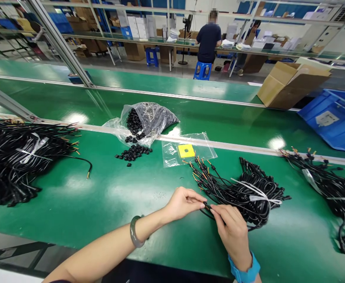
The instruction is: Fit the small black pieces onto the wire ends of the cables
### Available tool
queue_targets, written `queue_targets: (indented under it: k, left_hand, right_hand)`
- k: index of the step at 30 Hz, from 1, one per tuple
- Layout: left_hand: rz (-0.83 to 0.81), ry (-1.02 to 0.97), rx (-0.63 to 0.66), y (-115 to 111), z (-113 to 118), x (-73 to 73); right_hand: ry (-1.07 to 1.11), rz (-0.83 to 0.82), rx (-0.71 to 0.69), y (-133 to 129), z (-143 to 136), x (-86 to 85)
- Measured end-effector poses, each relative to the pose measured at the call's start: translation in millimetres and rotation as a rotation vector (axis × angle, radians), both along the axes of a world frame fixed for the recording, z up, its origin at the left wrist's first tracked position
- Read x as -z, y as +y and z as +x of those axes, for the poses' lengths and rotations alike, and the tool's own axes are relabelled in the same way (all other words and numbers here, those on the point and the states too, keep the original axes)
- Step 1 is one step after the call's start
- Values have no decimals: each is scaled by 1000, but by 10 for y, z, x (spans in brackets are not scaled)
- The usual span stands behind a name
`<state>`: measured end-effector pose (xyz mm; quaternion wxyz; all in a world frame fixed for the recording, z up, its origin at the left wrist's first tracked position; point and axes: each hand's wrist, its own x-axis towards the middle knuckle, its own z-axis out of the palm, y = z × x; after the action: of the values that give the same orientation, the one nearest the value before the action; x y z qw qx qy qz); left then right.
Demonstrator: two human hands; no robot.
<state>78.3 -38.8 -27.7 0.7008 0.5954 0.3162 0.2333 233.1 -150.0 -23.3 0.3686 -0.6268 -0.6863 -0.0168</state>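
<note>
My left hand pinches a small black plastic cap between thumb and fingertips. Right beside it, my right hand is closed on the end of a black cable; the fingertips nearly meet. Whether the cap sits on the cable or only touches it, I cannot tell. Just beyond my right hand lies a tied bundle of black cables with orange wire ends and black caps toward its left. Farther off, a loose pile of black caps lies before an open clear bag full of them.
A flat zip bag with a yellow card lies mid-table. Large cable bundles rest at left and right. A blue bin and a cardboard box stand back right. Beyond, a person sits on a blue stool.
</note>
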Motion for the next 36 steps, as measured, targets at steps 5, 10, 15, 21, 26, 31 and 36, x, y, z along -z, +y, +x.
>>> queue_targets:
  k: [5, 10, 15, 21, 26, 31, 36]
  left_hand:
    - [214, 43, 2, -39, -16, -37]
    - [354, 25, 31, -66, -11, -42]
    - [374, -38, 32, -84, 20, -55]
    - [506, -44, 68, -69, 8, -87]
    - [590, -41, 122, -75, -4, -97]
    - [566, 7, 109, -85, 19, -107]
    - [320, 69, 29, -72, 59, -109]
  right_hand:
    - [-26, -42, -17, 8, -12, -19]
    - [0, -75, -36, 20, -15, -27]
    - [30, -81, -82, 22, -10, -25]
    - [71, -119, -69, 7, -10, -19]
    - [81, -145, -112, 11, 8, -3]
    - [81, -157, -133, 2, 24, -14]
    - [-68, -124, -63, -53, 61, -58]
